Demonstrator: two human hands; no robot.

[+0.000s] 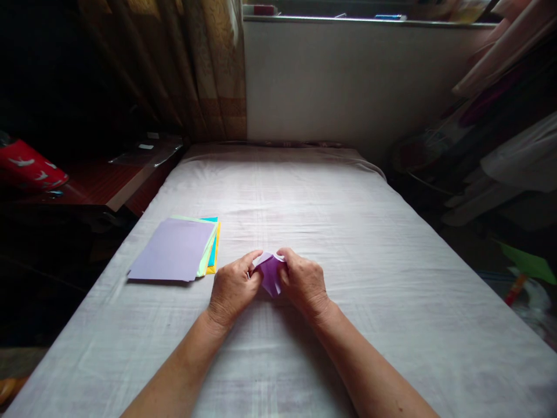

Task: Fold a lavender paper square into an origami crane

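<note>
Two hands were on the paper, then?

Both. The left hand [232, 287] and the right hand [302, 281] met low over the bed, each closed on a small folded purple paper [270, 273], pinching it between thumb and fingers from its own side.

Where was the piece exactly?

Between the two hands, held just above the white bedsheet [331, 197] or resting on it; I could not tell which. Its lower point hung down between the knuckles, and a paler flap showed along the top edge.

How far folded was it?

Several layers, but the hands covered both sides, so the shape was not clear.

Anything else within reach?

A stack of coloured paper sheets [174, 251] lay flat on the sheet, near the left hand and a little farther from the person. A lilac sheet was on top, with pale green, blue and yellow edges fanned out along its right side.

And around the bed?

A patterned curtain [213, 69] hung at the far left of a plain white wall [348, 81] under a window ledge. A dark wooden side table [104, 184] stood beside the bed on the left, with a red patterned cloth [28, 165] at its near end. Hanging clothes [513, 145] crowded the right side in shadow
</note>
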